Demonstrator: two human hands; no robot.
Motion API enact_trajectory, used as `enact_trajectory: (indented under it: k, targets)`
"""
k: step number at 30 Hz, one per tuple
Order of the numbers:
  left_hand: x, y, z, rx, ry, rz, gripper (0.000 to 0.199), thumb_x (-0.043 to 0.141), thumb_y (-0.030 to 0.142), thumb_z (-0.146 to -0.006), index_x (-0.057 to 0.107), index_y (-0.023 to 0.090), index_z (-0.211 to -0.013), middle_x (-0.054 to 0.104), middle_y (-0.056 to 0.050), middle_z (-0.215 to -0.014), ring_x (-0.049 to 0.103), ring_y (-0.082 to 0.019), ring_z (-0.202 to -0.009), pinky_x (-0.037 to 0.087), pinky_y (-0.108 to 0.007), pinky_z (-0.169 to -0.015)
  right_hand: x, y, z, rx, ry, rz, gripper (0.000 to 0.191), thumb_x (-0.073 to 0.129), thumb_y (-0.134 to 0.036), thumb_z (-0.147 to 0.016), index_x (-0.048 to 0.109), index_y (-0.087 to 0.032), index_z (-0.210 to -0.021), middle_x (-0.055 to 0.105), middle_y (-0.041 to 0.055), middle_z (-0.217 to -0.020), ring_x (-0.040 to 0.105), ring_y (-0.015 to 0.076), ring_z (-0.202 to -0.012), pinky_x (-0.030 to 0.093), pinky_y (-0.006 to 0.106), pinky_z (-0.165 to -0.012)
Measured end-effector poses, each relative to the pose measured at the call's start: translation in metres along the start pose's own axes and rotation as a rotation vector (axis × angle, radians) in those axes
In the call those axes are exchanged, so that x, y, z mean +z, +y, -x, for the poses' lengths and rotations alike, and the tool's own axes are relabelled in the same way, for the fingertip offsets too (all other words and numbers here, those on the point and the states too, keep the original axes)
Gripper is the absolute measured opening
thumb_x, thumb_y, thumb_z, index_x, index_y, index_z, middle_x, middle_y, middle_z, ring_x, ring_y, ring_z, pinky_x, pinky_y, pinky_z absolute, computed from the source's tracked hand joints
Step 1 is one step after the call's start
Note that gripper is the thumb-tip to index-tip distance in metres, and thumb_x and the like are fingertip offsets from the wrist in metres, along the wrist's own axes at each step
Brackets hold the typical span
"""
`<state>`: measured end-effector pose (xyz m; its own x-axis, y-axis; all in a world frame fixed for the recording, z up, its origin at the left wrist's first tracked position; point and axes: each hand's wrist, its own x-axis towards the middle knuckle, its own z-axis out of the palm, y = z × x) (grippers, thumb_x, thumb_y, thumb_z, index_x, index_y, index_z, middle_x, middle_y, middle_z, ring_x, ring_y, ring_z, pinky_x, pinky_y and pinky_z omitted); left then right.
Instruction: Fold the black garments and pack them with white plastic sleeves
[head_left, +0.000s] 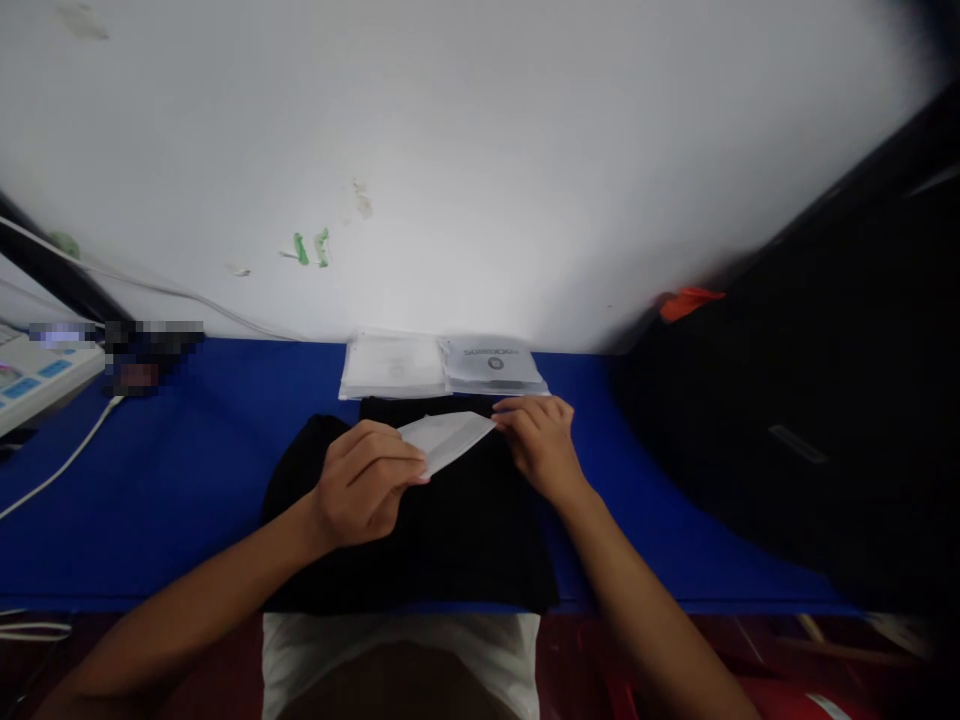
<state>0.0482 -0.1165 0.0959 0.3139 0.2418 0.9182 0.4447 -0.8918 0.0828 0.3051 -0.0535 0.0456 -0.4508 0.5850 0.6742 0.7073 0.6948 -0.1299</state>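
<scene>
My left hand (369, 482) pinches the near left edge of a thin white packet (450, 440), which looks like a folded sheet or flat bag. At the packet's right corner, the fingers of my right hand (541, 437) are closed on it. Held tilted, the packet hangs over a black cloth (472, 530) spread on the blue table; the cloth's exact kind is hard to tell. Behind the cloth lie a whitish plastic pouch (394, 365) and a pouch with dark printing (495, 366), side by side.
The blue table (187, 460) meets a pale wall (480, 170). On the right looms a large black fabric mass (787, 420) with an orange bit (690, 302) on top. A white power strip (45, 375) and a white cable (64, 470) occupy the left.
</scene>
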Motion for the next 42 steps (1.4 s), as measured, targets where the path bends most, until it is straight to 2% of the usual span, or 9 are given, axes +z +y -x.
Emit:
enact_trajectory:
  k: [6, 12, 17, 24, 27, 32, 36, 39, 42]
  targets:
    - [0.015, -0.004, 0.014, -0.018, 0.002, 0.106, 0.008, 0.055, 0.010, -0.090, 0.060, 0.016, -0.091, 0.066, -0.005, -0.079, 0.061, -0.015, -0.072, 0.056, -0.030, -0.063, -0.008, 0.008, 0.001, 0.039, -0.166, -0.113, 0.010, 0.052, -0.025, -0.094, 0.060, -0.022, -0.100, 0.069, 0.0087, -0.108, 0.060, 0.0257, -0.101, 0.042, 0.043, -0.087]
    - [0.033, 0.007, 0.030, 0.105, -0.079, 0.198, 0.012, 0.050, 0.007, -0.089, 0.061, 0.013, -0.089, 0.068, -0.007, -0.081, 0.064, -0.015, -0.070, 0.056, -0.029, -0.063, -0.007, -0.020, 0.000, -0.136, -0.359, -0.274, 0.057, 0.057, -0.019, -0.084, 0.045, -0.021, -0.139, 0.058, 0.0145, -0.132, 0.052, 0.0308, -0.123, 0.043, 0.052, -0.100]
    - [0.029, 0.010, 0.023, 0.140, -0.119, 0.148, 0.007, 0.054, 0.011, -0.089, 0.062, 0.013, -0.090, 0.070, -0.006, -0.081, 0.064, -0.016, -0.073, 0.057, -0.030, -0.064, 0.002, -0.026, 0.003, -0.267, -0.282, -0.262, 0.046, 0.047, -0.012, -0.090, 0.050, -0.019, -0.136, 0.067, 0.0127, -0.120, 0.060, 0.0265, -0.109, 0.049, 0.045, -0.092]
    - [-0.011, 0.017, 0.017, -0.028, -0.202, -0.043, 0.032, 0.063, 0.011, -0.084, 0.059, 0.014, -0.116, 0.068, -0.011, -0.103, 0.063, -0.022, -0.101, 0.055, -0.041, -0.089, -0.015, -0.003, 0.010, -0.204, 0.054, -0.159, 0.046, 0.051, -0.027, -0.095, 0.048, -0.021, -0.140, 0.068, 0.0122, -0.115, 0.062, 0.0263, -0.099, 0.050, 0.041, -0.081]
    - [-0.037, 0.020, 0.032, -0.141, -0.390, -0.033, 0.023, 0.060, 0.010, -0.087, 0.062, 0.016, -0.109, 0.068, -0.009, -0.100, 0.062, -0.022, -0.098, 0.054, -0.040, -0.088, -0.019, 0.020, 0.001, -0.080, 0.115, 0.022, 0.051, 0.052, -0.020, -0.091, 0.048, -0.024, -0.141, 0.066, 0.0113, -0.116, 0.060, 0.0286, -0.101, 0.050, 0.043, -0.084]
    - [-0.069, 0.026, 0.066, -0.309, -0.661, 0.004, 0.014, 0.052, 0.012, -0.093, 0.063, 0.016, -0.101, 0.068, -0.008, -0.096, 0.062, -0.021, -0.100, 0.053, -0.038, -0.087, 0.009, 0.064, -0.027, 0.043, -0.092, 0.332, 0.054, 0.039, -0.007, -0.087, 0.052, -0.021, -0.139, 0.061, 0.0132, -0.127, 0.056, 0.0317, -0.113, 0.045, 0.047, -0.094]
    - [-0.085, 0.032, 0.087, -0.358, -0.793, -0.021, 0.023, 0.061, 0.025, -0.091, 0.063, 0.019, -0.113, 0.067, -0.010, -0.114, 0.060, -0.026, -0.111, 0.052, -0.046, -0.095, 0.039, 0.090, -0.034, -0.012, -0.350, 0.375, 0.047, 0.043, -0.019, -0.093, 0.048, -0.014, -0.140, 0.053, 0.0191, -0.139, 0.050, 0.0338, -0.123, 0.043, 0.049, -0.098]
    - [-0.094, 0.036, 0.098, -0.391, -0.851, -0.008, 0.040, 0.067, 0.030, -0.087, 0.058, 0.021, -0.125, 0.060, -0.013, -0.130, 0.056, -0.029, -0.122, 0.051, -0.049, -0.099, 0.047, 0.101, -0.029, 0.004, -0.376, 0.351, 0.051, 0.041, -0.035, -0.097, 0.042, -0.013, -0.143, 0.045, 0.0202, -0.146, 0.044, 0.0347, -0.131, 0.039, 0.051, -0.104]
    - [-0.098, 0.034, 0.107, -0.423, -0.846, -0.003, 0.040, 0.066, 0.032, -0.089, 0.057, 0.022, -0.127, 0.057, -0.013, -0.135, 0.054, -0.028, -0.126, 0.053, -0.046, -0.099, 0.042, 0.102, -0.023, -0.008, -0.373, 0.276, 0.055, 0.041, -0.042, -0.097, 0.040, -0.014, -0.145, 0.044, 0.0199, -0.148, 0.043, 0.0338, -0.134, 0.038, 0.051, -0.106]
